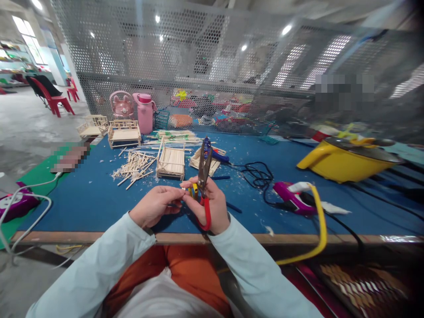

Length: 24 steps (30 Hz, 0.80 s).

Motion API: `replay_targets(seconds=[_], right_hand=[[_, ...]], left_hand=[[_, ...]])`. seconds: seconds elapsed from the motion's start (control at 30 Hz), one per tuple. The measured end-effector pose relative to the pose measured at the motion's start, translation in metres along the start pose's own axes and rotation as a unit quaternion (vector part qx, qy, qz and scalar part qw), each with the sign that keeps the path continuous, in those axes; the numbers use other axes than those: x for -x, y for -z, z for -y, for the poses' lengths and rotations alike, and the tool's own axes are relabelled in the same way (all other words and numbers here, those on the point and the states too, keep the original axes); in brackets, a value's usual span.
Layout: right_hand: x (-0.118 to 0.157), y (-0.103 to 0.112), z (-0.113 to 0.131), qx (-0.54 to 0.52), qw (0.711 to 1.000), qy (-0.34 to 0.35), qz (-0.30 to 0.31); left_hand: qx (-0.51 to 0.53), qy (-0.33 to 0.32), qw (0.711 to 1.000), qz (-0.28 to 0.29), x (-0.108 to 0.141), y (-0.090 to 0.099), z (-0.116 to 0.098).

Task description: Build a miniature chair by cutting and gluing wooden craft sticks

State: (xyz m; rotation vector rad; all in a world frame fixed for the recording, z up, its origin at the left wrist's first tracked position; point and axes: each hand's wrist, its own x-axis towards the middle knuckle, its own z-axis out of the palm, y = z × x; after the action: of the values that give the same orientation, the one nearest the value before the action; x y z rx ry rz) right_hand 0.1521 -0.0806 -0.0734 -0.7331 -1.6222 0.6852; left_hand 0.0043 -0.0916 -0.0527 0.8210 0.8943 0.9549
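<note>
My right hand [215,205] is wrapped round a pair of scissors [204,170] with red handles, blades pointing up and away. Its thumb and fingertips meet those of my left hand [162,205], which is closed in a pinch. A tiny pale bit shows between the fingertips, too small to name. Small yellow parts [194,191] show by the right fingers. Just beyond my hands stands a little wooden-stick model [170,162]. Behind the scissors a second stick piece [212,165] lies partly hidden, beside a blue-handled tool [217,153], perhaps a glue gun.
Loose short sticks [136,167] lie left of the models, and longer sticks [175,137] behind. More stick models [124,132] and a pink bottle [145,114] stand at the back left. Rightward are a black cable [256,174], a purple power strip [288,198] and a yellow pan [347,161].
</note>
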Motion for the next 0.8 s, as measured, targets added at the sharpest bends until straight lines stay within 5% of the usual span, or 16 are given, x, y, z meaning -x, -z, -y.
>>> replay_targets(seconds=[0.23,0.47,0.67,0.8], right_hand=[[-0.005,0.003,0.005,-0.037,0.999,-0.021,-0.004],[-0.011,0.001,0.009,-0.083,0.990,-0.113,0.010],[-0.010,0.001,0.009,-0.064,0.990,-0.128,0.005],[-0.013,0.002,0.010,-0.110,0.982,-0.154,-0.010]], left_hand=[[-0.082,-0.110,0.990,-0.006,-0.004,0.000,0.004],[-0.256,-0.199,0.945,-0.037,-0.005,0.003,0.012],[-0.350,-0.249,0.902,-0.052,-0.003,0.003,0.014],[-0.347,-0.259,0.901,-0.032,-0.002,0.003,0.014]])
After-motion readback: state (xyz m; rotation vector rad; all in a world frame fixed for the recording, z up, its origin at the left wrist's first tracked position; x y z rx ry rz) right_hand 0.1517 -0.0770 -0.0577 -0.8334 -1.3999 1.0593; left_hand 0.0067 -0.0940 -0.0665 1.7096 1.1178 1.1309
